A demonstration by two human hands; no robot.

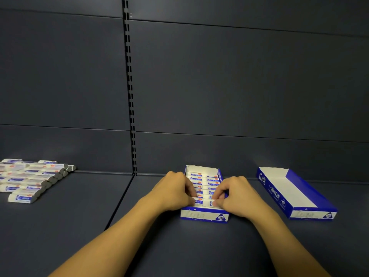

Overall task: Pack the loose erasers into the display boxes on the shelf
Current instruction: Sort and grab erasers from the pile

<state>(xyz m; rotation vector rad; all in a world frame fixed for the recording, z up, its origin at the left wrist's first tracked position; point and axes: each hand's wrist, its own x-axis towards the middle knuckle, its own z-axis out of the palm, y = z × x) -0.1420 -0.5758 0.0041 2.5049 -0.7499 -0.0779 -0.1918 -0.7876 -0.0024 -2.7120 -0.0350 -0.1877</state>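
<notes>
Low in the centre of the frame, a blue-and-white cardboard display box (203, 215) sits on the dark grey shelf (79, 226), filled with rows of white paper-sleeved erasers (201, 183). The left hand (173, 190) and right hand (235, 195) curl their fingers onto the nearest eraser (205, 202), pinching its ends. An empty matching box (293, 193) lies at right; loose erasers (30, 178) lie piled at far left.

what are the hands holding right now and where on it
Both hands pinch the frontmost eraser in the filled display box: the left hand at its left end, the right hand at its right end.
</notes>
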